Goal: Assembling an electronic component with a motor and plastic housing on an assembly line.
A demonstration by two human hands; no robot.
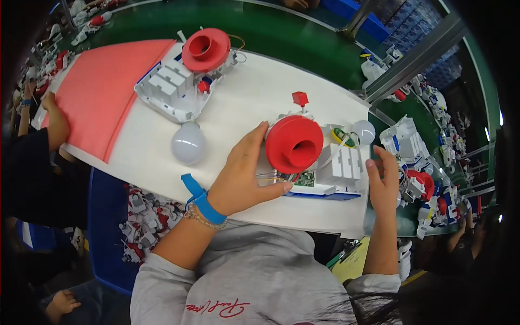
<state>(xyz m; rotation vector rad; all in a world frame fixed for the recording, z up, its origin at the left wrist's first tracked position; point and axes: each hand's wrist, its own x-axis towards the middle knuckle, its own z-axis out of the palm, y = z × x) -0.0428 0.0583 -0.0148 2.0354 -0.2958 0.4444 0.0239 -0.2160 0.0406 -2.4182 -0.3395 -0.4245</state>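
Note:
A white plastic appliance assembly [339, 169] lies before me on the white table. It carries a red round funnel-like part [294, 144], white box-shaped blocks, wires and a green circuit board [305, 179]. Behind the funnel a small red cube [300, 98] sticks up. My left hand [241, 176] spans the assembly's left side with thumb and fingers spread; whether it bears any weight cannot be told. My right hand [383, 184] is beside the right end, fingers bent and apart, nothing visible in them. A white bulb-shaped part [363, 132] is at the assembly's far right corner.
A similar assembly [174, 86] with a red funnel stands farther left, a white bulb-shaped part [188, 143] near it. Pink sheet [116, 89] covers the table's left end, where another person's hand [50, 101] rests. A blue bin [108, 227] holds many small parts. Green conveyors carry more assemblies.

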